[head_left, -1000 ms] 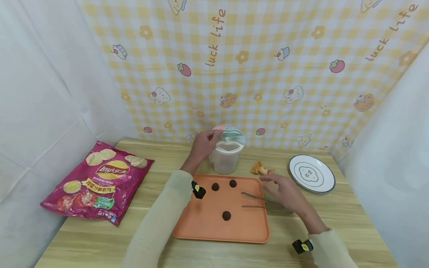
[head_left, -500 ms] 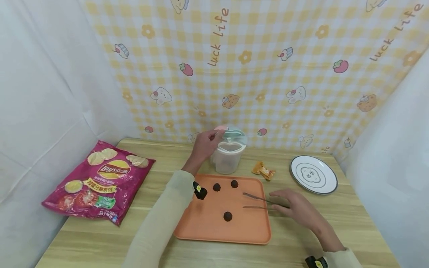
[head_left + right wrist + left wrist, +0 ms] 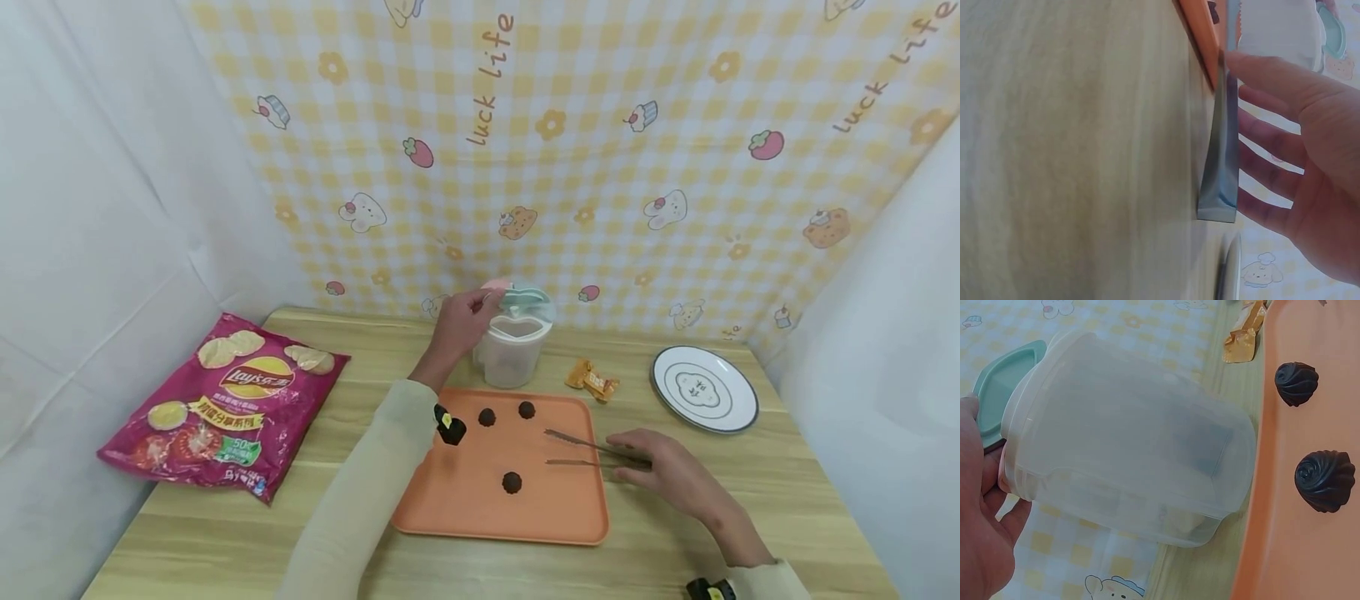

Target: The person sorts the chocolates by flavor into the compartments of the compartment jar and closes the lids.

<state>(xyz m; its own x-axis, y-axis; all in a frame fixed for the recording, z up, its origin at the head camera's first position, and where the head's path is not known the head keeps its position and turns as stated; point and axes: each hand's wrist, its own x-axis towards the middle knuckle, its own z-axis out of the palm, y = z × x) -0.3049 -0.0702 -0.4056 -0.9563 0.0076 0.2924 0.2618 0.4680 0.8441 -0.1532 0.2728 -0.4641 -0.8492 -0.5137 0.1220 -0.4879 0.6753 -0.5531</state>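
Observation:
My left hand (image 3: pixel 461 321) holds the raised green flip lid (image 3: pixel 528 302) of a translucent plastic storage container (image 3: pixel 510 362). In the left wrist view, the thumb is at the lid (image 3: pixel 1007 390) and other fingers reach under the container's rim. My right hand (image 3: pixel 678 471) has thumb and fingers around metal tongs (image 3: pixel 1225 162), whose spread tips extend over the orange tray (image 3: pixel 450 504). On that tray lie three dark, swirled, chocolate-like pieces: one piece (image 3: pixel 487 417) and another piece (image 3: pixel 527 409) at the back, a third piece (image 3: pixel 512 482) nearer the front.
Gold-wrapped sweets (image 3: pixel 592 381) lie behind the tray's right corner. A white plate (image 3: pixel 705 389) with a dark rim is at the back right. A purple Lay's chip bag (image 3: pixel 225 408) lies at the left. A checked curtain (image 3: pixel 547 175) stands behind the table.
My right hand has come down and to the right from near the sweets, and its thumb and fingers have closed in around the tongs. My left hand stays at the lid.

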